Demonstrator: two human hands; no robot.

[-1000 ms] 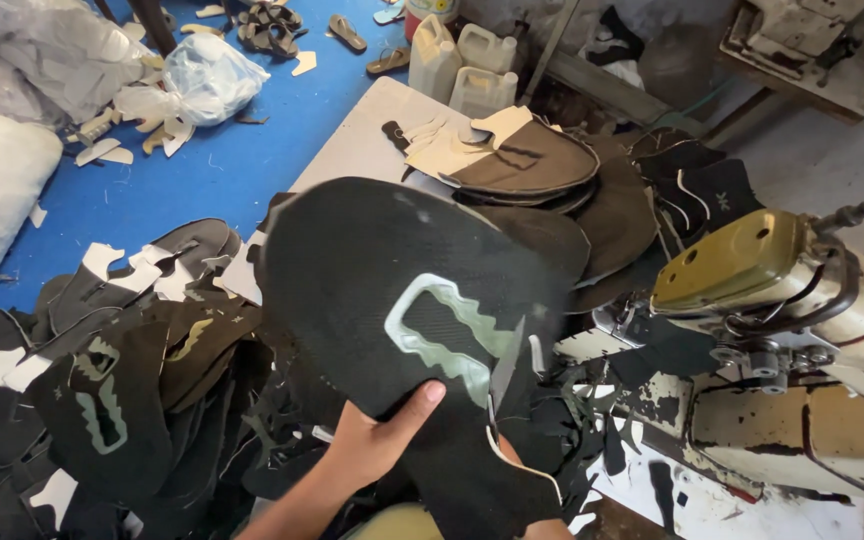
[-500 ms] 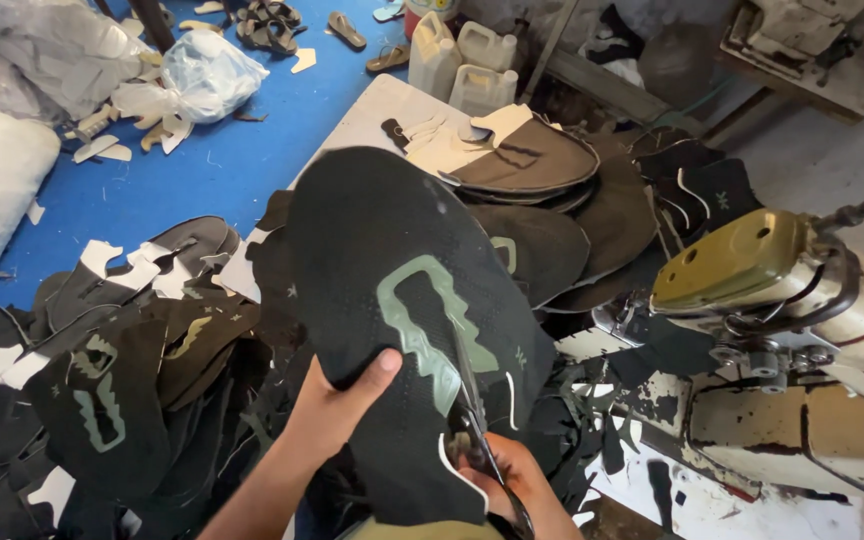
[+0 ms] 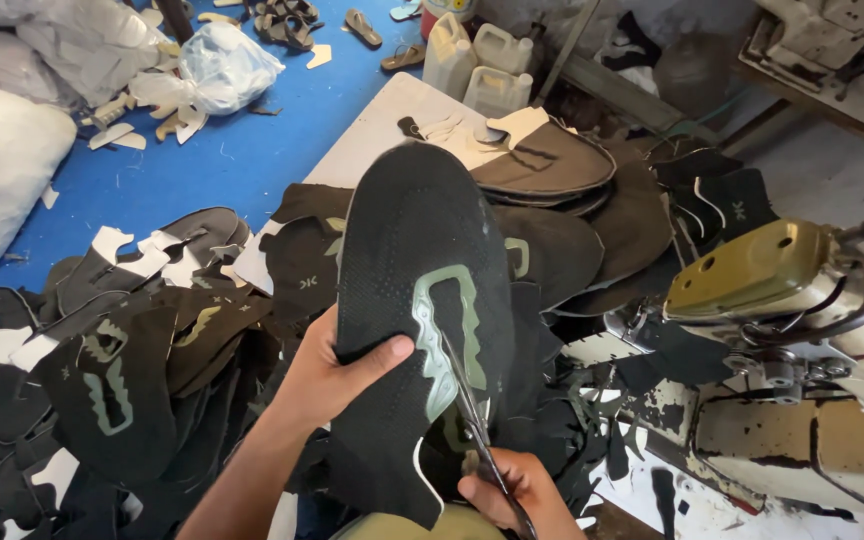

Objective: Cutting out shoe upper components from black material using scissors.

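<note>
My left hand [image 3: 337,372] grips the left edge of a black mesh shoe-upper piece [image 3: 407,260], thumb lying across its face. The piece stands up in front of me and carries a pale green outlined patch [image 3: 444,330] near its lower middle. My right hand [image 3: 517,495] at the bottom holds a pair of scissors [image 3: 467,405]. Its blades point up and lie along the inner edge of the green patch.
A heap of cut black upper pieces [image 3: 122,350] lies at the left on a white table [image 3: 382,125]. Brown stacked pieces [image 3: 552,170] sit behind. A sewing machine [image 3: 782,300] stands at the right. White jugs [image 3: 477,65], bags and scraps lie on the blue floor [image 3: 222,160].
I have turned the black piece more upright and narrower to the view. My left hand shifted up its left edge, and the scissors moved up into the green patch.
</note>
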